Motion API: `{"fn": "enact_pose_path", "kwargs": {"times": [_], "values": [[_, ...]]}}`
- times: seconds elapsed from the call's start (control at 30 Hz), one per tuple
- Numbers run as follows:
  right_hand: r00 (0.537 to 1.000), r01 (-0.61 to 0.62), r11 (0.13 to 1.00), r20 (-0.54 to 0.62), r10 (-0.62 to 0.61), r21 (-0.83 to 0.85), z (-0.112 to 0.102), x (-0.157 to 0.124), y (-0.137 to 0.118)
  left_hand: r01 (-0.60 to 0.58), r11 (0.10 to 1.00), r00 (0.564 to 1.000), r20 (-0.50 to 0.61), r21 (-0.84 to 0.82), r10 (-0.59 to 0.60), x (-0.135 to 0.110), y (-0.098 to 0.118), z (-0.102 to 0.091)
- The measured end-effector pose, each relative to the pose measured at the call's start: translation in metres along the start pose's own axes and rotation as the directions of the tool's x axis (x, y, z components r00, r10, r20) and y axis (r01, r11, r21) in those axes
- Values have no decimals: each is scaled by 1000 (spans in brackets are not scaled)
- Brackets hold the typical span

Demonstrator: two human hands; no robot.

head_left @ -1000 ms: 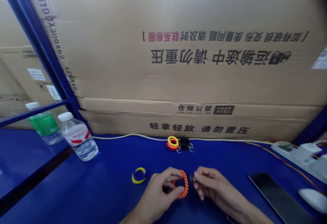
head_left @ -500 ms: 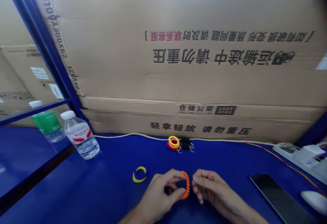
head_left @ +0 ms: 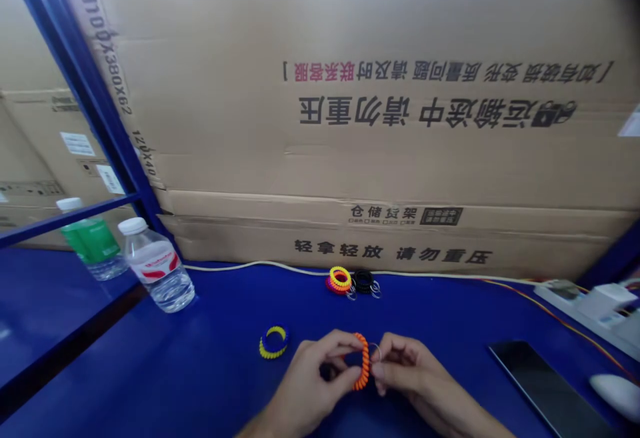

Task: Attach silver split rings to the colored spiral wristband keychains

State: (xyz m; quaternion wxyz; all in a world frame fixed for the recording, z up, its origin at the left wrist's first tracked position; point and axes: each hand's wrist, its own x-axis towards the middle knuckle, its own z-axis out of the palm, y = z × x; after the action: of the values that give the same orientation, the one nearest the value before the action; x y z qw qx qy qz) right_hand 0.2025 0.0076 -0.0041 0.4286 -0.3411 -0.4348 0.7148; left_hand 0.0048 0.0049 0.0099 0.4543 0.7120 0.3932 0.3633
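Note:
My left hand [head_left: 313,381] pinches an orange coil wristband [head_left: 363,361] upright above the blue table. My right hand [head_left: 407,375] is closed right beside it, its fingertips on a small metal key ring [head_left: 376,351] at the band's edge. A yellow coil band [head_left: 273,343] lies flat on the table to the left. Farther back, a stack of coloured coil bands [head_left: 339,279] and a black coil band [head_left: 363,281] with key rings rest near the boxes.
Large cardboard boxes [head_left: 350,125] form a wall behind the blue table [head_left: 210,351]. Two water bottles [head_left: 157,265] stand at the left by a blue shelf post [head_left: 85,91]. A dark phone [head_left: 543,385], a white mouse [head_left: 615,391] and a power strip [head_left: 595,301] lie at the right.
My right hand has closed in on the orange band until its fingers touch the band and the ring. The left hand has held still.

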Motion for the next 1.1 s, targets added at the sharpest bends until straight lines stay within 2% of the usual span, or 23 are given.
{"fn": "enact_pose_path", "kwargs": {"times": [0.23,0.47,0.67,0.83,0.97,1.1], "values": [[998,-40,999,44,39,23,2,-3,-5,-39,999,999,-2,36,39,-2,-2,0],[996,87,993,8,-87,-79,2,-2,-3,74,996,997,-31,-50,-75,-1,3,0],[996,36,996,88,-28,-85,5,-5,-8,33,999,999,-13,-37,-33,-1,3,-1],[999,28,999,26,-27,-26,1,-3,-4,24,1000,999,-25,-7,-24,-2,3,-1],[999,25,1000,-27,-25,-10,-2,-1,1,63,998,998,-16,-23,-64,-1,3,-2],[1000,21,998,0,-21,-62,1,-2,-1,93,995,995,-18,-29,-93,-1,3,-2]]}}
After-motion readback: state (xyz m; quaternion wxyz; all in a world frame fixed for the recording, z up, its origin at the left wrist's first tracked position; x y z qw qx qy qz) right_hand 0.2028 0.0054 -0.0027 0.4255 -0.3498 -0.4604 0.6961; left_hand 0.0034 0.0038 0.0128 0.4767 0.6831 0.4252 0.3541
